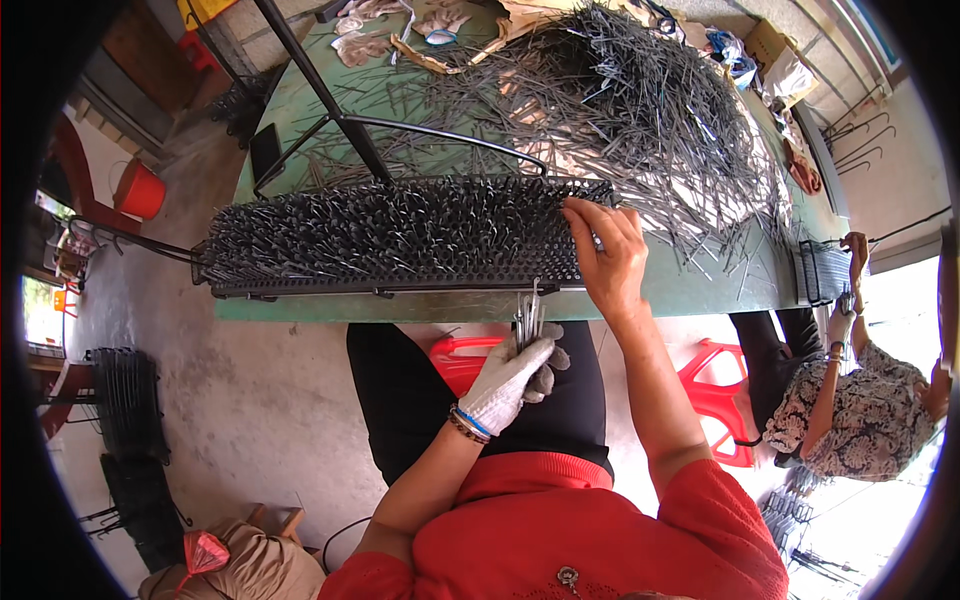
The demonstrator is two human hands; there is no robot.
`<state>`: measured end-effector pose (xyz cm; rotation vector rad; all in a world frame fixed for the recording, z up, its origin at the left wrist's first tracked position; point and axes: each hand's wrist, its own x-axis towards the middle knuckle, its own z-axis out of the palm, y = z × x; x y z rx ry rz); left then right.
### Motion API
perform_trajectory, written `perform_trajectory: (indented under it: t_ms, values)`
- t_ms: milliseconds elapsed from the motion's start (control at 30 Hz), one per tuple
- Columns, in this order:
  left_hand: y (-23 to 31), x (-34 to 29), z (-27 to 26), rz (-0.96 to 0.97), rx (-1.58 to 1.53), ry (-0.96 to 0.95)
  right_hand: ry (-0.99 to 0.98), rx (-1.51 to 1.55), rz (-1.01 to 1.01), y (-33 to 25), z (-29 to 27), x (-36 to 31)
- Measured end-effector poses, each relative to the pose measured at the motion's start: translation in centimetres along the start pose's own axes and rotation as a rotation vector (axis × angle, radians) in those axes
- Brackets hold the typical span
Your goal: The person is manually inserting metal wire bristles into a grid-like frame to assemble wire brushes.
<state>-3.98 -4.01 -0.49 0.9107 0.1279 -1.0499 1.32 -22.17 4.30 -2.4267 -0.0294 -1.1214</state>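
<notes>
My left hand, in a pale work glove, is closed around a small bundle of thin metal rods. Their ends stick up above the fist, just in front of the rack's near edge. Bare, my right hand is at the right end of a long black perforated rack. Thumb and forefinger are pinched together over its holes; what lies between them is too small to make out. Dark rods stand upright and densely packed across most of the rack, up to close beside my right fingers.
Loose rods are heaped in a large pile on the green table. Black metal bars rise behind the rack. Gloves lie at the far left. On the right, another person works at a smaller rack. Red stools stand below.
</notes>
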Motion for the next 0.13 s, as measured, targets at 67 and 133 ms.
perform_trajectory:
  t_ms: [67, 133]
  values:
    - [-0.18, 0.09, -0.16, 0.007, -0.001, -0.014, 0.013, -0.011, 0.005, -0.07, -0.01, -0.11]
    - [-0.26, 0.13, -0.31, 0.010, -0.001, -0.023, -0.007, 0.002, -0.007, -0.21, -0.10, -0.18]
